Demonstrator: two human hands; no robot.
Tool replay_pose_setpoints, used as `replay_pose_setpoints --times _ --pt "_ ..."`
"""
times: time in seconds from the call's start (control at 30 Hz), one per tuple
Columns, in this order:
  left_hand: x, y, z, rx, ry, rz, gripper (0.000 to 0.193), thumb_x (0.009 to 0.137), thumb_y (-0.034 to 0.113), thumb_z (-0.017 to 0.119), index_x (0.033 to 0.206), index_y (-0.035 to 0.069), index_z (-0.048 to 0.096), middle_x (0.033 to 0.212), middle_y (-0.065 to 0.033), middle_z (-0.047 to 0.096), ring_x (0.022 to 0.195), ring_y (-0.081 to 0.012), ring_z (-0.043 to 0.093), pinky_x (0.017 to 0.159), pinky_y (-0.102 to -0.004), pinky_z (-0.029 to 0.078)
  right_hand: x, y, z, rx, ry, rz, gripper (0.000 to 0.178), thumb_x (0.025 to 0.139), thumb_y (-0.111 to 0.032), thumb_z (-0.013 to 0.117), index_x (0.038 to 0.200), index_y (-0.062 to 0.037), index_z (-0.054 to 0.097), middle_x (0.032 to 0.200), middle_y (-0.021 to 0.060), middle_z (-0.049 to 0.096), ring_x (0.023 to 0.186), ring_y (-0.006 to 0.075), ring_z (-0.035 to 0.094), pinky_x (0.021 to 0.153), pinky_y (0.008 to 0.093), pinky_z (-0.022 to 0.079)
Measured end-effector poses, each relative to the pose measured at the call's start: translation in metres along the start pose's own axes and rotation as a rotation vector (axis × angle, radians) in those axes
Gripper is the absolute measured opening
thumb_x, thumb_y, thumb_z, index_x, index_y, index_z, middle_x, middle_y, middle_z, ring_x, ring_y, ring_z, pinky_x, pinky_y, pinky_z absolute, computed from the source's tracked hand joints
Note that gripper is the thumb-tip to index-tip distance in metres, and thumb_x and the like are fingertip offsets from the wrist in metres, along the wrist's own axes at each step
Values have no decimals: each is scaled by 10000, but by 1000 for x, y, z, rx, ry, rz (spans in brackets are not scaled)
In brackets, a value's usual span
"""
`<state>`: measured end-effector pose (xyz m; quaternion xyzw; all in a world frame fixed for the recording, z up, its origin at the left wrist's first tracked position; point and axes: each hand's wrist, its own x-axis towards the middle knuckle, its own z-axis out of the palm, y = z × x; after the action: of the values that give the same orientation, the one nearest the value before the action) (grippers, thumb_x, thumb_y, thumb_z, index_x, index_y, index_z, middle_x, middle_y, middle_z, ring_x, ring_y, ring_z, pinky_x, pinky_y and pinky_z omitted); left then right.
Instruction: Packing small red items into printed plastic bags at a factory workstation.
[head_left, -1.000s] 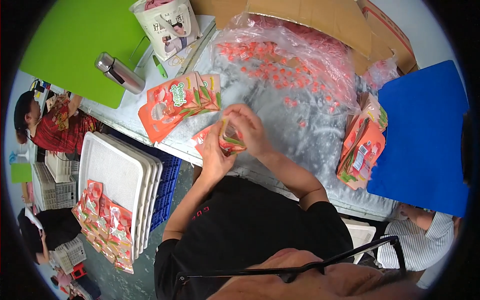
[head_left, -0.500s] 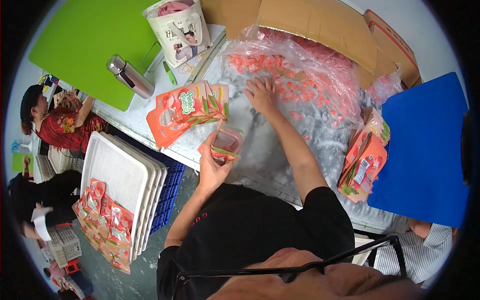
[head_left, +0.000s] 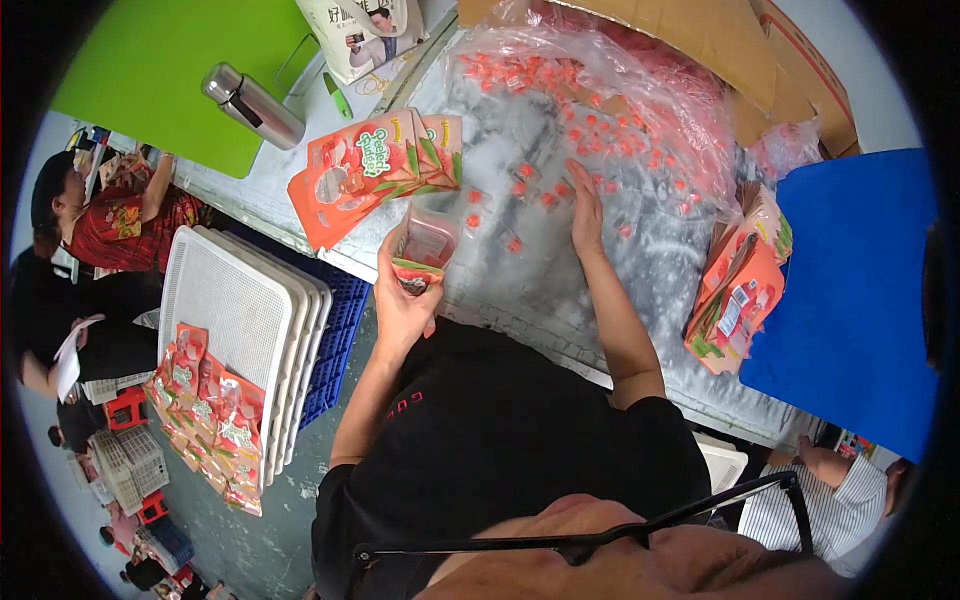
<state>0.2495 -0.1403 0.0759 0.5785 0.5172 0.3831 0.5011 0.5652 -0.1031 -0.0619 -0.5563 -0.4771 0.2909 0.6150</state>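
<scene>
- Workroom with a grey tabletop (head_left: 530, 290), cloudy and streaked whitish, spreading right of and beyond the open pouch (head_left: 425, 243).
- Far left of the open pouch: a co-worker in a red patterned top (head_left: 125, 230); nearer, stacked perforated white plastic trays (head_left: 235, 270), the uppermost bearing overlapping glossy red packets (head_left: 210, 425).
- Left of the open pouch and farther off: a cylindrical steel flask (head_left: 255, 105) with a polished sheen.
- Just beyond it, leftward: a fan of flat, smooth coral-red pouches (head_left: 375, 170).
- At the open pouch: the left hand (head_left: 403, 308), fingers curled closely round its lower part. The mouth gapes upward beside a clear, flexible panel; whether anything lies inside, I cannot tell.
- Just right of it: loose candies (head_left: 515, 243), small, red, each in clear film.
- Farther right of it: the right hand (head_left: 588, 215), fingers extended and fairly close together, gripping nothing visible, near those candies. Gathering them appears to be the step in hand; the next move seems to call for curling the fingers round a few, the mouth kept wide.
- Right and beyond it: a candy heap (head_left: 600, 135) beside crumpled translucent plastic (head_left: 690, 140).
- Farthest right of it: a bundle of pouches (head_left: 735, 290), then a flat blue board (head_left: 840, 290).
</scene>
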Motion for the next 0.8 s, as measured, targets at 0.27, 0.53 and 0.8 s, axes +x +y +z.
replay_pose_setpoints --times 0.27,0.53,0.8 --pt "-3 -12 -11 12 79 82 762 725 -80 633 1403 49 310 892 -100 643 561 -117 583 457 -252 475 -18 -17 31 -371 -47 -140 469 921 -73 451 1383 9 434 1426 204 439 1317 343 434 1080 394 364" --pt "-4 -15 -18 24 133 76 703 749 -64 653 1376 25 347 881 -79 626 630 -111 586 555 -245 496 -8 -4 24 -532 51 -185 508 918 -168 495 1391 4 421 1414 234 427 1335 401 384 1130 462 276" --pt "0 -20 -17 29 157 151 673 737 -50 676 1346 -7 390 1013 -84 617 879 -126 589 797 -261 487 4 -29 63 -814 -609 -316 671 844 -435 645 1446 -238 426 1513 104 352 1429 407 210 1129 644 107"
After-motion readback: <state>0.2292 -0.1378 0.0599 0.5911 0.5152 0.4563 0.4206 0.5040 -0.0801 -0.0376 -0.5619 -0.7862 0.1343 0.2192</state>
